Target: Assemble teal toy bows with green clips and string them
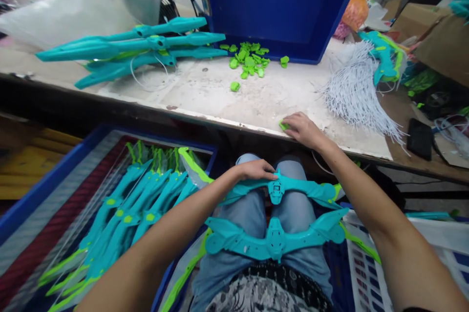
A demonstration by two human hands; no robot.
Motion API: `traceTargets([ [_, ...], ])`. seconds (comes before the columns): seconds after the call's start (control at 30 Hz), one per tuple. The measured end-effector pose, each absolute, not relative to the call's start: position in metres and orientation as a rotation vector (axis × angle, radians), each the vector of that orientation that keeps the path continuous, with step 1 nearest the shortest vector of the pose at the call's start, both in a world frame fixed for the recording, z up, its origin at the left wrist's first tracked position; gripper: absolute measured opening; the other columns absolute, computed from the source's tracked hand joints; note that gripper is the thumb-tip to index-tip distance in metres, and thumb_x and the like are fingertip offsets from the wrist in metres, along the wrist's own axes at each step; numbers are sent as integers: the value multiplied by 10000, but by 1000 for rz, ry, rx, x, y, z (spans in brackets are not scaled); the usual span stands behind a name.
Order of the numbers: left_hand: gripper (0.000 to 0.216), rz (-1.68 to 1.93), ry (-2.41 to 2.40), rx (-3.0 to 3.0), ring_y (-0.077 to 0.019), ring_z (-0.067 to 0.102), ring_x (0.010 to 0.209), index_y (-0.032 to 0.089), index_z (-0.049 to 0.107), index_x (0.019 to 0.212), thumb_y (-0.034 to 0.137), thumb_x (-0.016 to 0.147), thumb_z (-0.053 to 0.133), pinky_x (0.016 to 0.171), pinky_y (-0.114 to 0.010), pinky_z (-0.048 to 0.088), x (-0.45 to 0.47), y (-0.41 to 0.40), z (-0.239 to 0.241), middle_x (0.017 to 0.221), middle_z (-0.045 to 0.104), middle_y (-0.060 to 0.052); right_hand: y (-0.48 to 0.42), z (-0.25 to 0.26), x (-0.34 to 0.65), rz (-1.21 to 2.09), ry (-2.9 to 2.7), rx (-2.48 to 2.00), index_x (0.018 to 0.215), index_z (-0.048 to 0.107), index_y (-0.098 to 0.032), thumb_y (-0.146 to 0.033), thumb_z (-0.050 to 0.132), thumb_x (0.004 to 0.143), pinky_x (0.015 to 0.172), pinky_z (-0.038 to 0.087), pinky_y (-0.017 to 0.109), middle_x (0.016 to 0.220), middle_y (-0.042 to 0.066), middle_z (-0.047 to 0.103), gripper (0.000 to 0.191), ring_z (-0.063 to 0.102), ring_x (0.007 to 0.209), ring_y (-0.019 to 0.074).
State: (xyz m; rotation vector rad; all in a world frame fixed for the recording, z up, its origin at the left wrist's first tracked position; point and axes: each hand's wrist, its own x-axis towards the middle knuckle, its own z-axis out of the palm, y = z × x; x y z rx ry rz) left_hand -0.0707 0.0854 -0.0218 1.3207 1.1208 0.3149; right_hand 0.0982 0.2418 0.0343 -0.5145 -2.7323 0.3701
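Observation:
Across my lap lie two teal plastic pieces shaped like wings. My left hand [258, 170] is closed on the farther teal piece [308, 187], its fingertips at the central hub. The nearer teal piece [242, 244] rests on my thighs, with lime-green strips at its ends. At the front edge of the table, my right hand [303, 129] pinches a small lime-green plastic piece [283, 125] against the tabletop. More small green pieces [249, 61] lie loose in a pile in front of the blue bin.
On the table [205, 92] stand a blue bin [271, 4], stacked teal parts [120, 48], white ties [353, 87] and a dark phone [419, 138]. A blue-rimmed crate [47, 185] with teal-and-green assemblies [128, 204] is at left; a white basket [361, 263] is at right.

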Motion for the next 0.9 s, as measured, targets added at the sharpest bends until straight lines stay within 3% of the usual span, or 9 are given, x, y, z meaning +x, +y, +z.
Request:
traceTargets([
  [0.17, 512, 299, 1065, 1183, -150, 539, 608, 135, 706, 858, 607, 660, 687, 610, -262, 391, -68, 84, -20, 646, 637, -9, 228, 38, 101, 333, -2740, -603, 1079, 653, -178, -202, 518, 886, 982, 412, 444, 1245, 113, 623, 237, 508, 1144, 261],
  [0.37, 484, 307, 1132, 1287, -151, 542, 654, 135, 711, 847, 587, 677, 671, 629, -252, 389, -68, 86, -18, 713, 663, -12, 198, 55, 112, 453, -2717, -665, 1044, 671, -191, -276, 568, 877, 962, 422, 450, 1155, 93, 673, 214, 562, 1089, 256],
  [0.6, 474, 340, 1118, 1311, -138, 492, 610, 132, 720, 805, 587, 687, 662, 601, -259, 348, -68, 87, -26, 625, 597, 11, 89, 2, 164, 551, -2656, -593, 1034, 684, -220, -341, 523, 930, 863, 488, 444, 1133, 91, 699, 227, 605, 1040, 255],
  [0.9, 535, 353, 1072, 1390, -136, 469, 633, 111, 695, 833, 626, 727, 594, 591, -252, 334, -66, 82, -24, 666, 587, -1, 66, -23, 157, 575, -2536, -716, 1018, 700, -243, -309, 564, 909, 883, 480, 482, 1098, 79, 710, 186, 580, 1062, 269],
])
